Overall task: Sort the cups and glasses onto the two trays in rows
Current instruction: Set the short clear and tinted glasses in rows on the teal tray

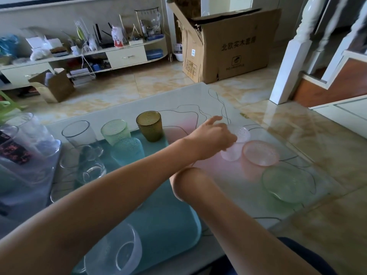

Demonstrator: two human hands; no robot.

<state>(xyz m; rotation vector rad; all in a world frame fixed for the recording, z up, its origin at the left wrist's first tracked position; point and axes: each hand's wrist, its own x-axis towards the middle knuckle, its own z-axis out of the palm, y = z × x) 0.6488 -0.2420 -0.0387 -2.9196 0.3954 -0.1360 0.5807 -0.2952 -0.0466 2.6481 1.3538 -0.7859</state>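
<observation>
1. I see my left hand [211, 138] reaching across to the right side of the table [198, 100], with the forearm crossing over the right forearm.
2. The left hand closes its fingers around a clear textured glass [236, 143]; the index finger points a little forward and the other fingers wrap the glass from the left.
3. My right hand is hidden under the left forearm, so I cannot tell if it is open or closed; only the right forearm [228, 215] shows.
4. Just beside the clear glass, to its right, stands a pink glass [260, 152], and nearer to me a light green glass [285, 184]. All three stand on the pink area of the table top.
5. The teal tray [168, 221] lies on the left part of the table. At its far edge an amber glass [150, 125] and a pale green glass [115, 131] stand in a row, with a teal glass [129, 149] just in front of the pale green one.
6. A plain clear glass [78, 133] stands to the left of the pale green one, and more clear glasses [91, 169] are in front of it.
7. A frosted clear cup [117, 253] is on the near corner of the tray.
</observation>
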